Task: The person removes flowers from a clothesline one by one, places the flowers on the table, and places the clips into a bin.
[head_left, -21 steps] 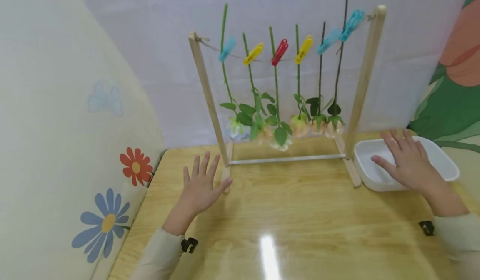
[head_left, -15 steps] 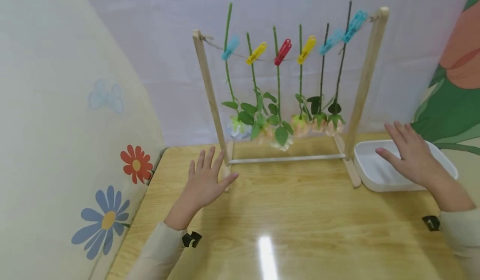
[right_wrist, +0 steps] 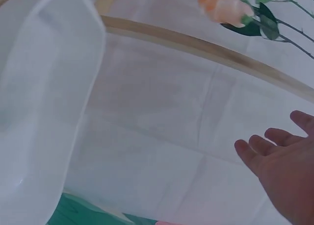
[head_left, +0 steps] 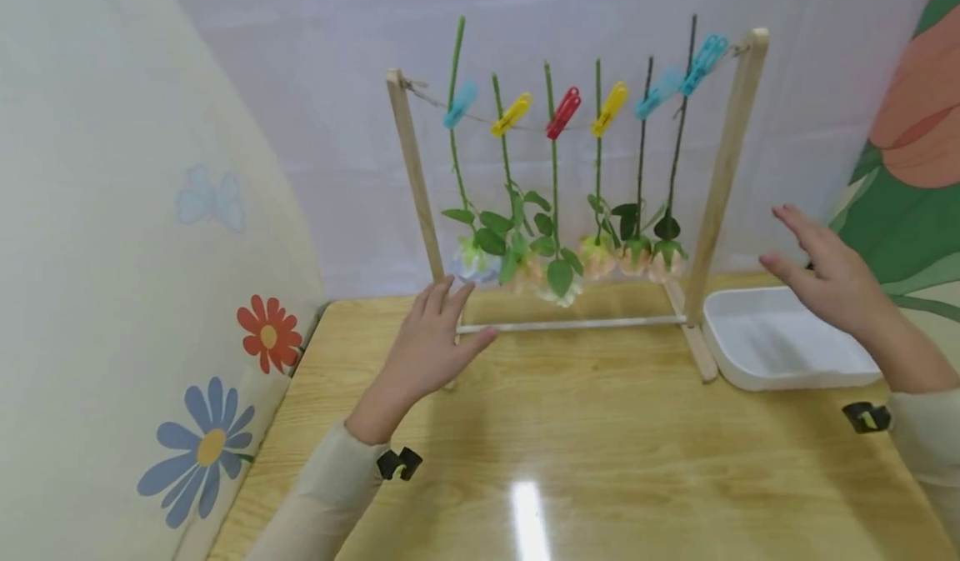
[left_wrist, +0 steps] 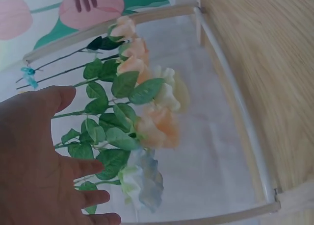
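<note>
My left hand is raised with fingers extended, overlapping the lower left post of a wooden rack in the head view. My right hand hovers above a white plastic tray, thumb apart from the straight fingers. Neither hand holds anything. Several artificial flowers hang upside down from the rack's string, stems up, among them a pale blue flower, a peach flower and a white flower. Clothespins hold them, including a red clothespin, a yellow clothespin and a blue clothespin.
The rack stands at the back of a wooden table, its feet joined by a white rod. Behind it hangs a white cloth. A wall with painted flowers borders the left side. The tray sits right of the rack.
Both hands have risen: the left has shifted right and up toward the rack's post, the right has lifted up above the tray. The flowers hang as before; the view has shifted slightly.
</note>
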A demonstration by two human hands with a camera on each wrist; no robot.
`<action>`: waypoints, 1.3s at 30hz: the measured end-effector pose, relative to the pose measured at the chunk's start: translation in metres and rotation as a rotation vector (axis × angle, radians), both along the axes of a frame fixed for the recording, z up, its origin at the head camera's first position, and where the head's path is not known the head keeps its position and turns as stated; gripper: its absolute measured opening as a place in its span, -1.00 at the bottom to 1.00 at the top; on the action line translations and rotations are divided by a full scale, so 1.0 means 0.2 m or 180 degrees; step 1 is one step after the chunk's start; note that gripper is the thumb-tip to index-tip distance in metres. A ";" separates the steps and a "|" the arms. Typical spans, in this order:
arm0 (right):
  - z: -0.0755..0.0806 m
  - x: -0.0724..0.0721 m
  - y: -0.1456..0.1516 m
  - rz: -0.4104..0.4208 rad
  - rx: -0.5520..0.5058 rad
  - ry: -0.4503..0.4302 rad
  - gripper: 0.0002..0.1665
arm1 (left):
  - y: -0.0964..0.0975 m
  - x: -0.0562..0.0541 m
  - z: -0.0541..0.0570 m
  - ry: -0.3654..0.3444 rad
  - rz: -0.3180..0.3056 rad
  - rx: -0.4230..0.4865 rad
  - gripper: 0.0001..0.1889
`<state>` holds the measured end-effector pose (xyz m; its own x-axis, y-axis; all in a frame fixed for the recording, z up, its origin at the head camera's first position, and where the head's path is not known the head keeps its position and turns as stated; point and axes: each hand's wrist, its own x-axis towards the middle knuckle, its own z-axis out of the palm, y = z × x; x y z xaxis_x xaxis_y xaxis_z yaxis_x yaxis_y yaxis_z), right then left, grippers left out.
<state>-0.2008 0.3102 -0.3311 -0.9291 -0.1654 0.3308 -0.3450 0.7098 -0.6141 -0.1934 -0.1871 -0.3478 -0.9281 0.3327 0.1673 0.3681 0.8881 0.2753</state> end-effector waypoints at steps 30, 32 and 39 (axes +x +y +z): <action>0.51 -0.23 -0.15 0.1176 -0.2950 0.0533 -0.39 | 0.39 -0.15 0.26 0.0247 -0.0331 0.1283 -0.26; 0.54 -0.24 -0.16 0.1263 -0.3014 0.0549 -0.39 | 0.42 -0.16 0.27 0.0165 -0.0383 0.1500 -0.26; 0.64 -0.31 -0.20 0.1385 -0.3084 0.0514 -0.38 | 0.52 -0.19 0.32 -0.0152 -0.0440 0.1939 -0.29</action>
<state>-0.2618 0.2696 -0.2027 -0.7872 -0.0729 0.6124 -0.5782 -0.2583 -0.7739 -0.2320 -0.0833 -0.2848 -0.8945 0.3081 0.3240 0.4430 0.5117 0.7361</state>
